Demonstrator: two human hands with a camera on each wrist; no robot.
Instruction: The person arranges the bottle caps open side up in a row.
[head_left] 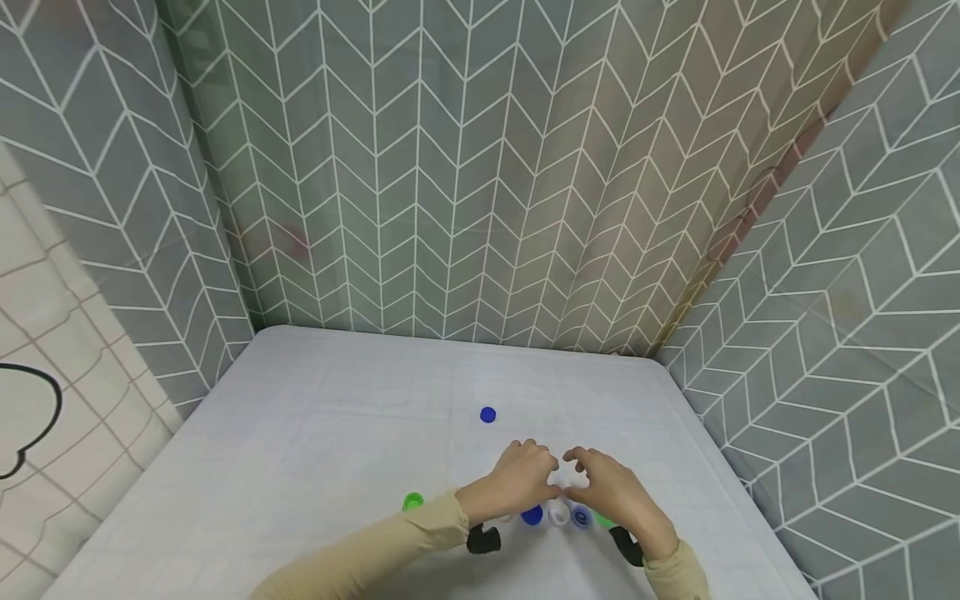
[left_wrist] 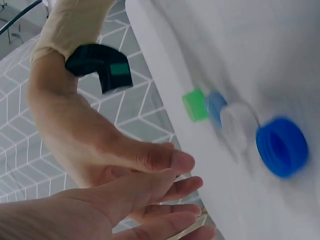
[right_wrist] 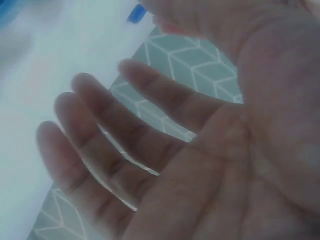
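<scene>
My left hand (head_left: pixel 519 479) and right hand (head_left: pixel 613 492) hover close together over a row of plastic bottle caps, holding nothing. The thumbs point toward each other. In the right wrist view the right hand's fingers (right_wrist: pixel 135 130) are spread and loosely bent. The row holds a blue cap (left_wrist: pixel 282 147), a white cap (left_wrist: pixel 237 127), a light blue cap (left_wrist: pixel 216 108) and a green cap (left_wrist: pixel 195 105). A pale item at the row's left end is mostly hidden by the left hand. In the head view a green cap (head_left: pixel 412 501) lies left of the left hand.
Farther back on the white-covered table (head_left: pixel 337 400) lies a single blue cap (head_left: pixel 487 414). Grey patterned curtains (head_left: pixel 450 167) stand behind and to the right of the table. Black wrist mounts (head_left: pixel 483 539) sit under both wrists.
</scene>
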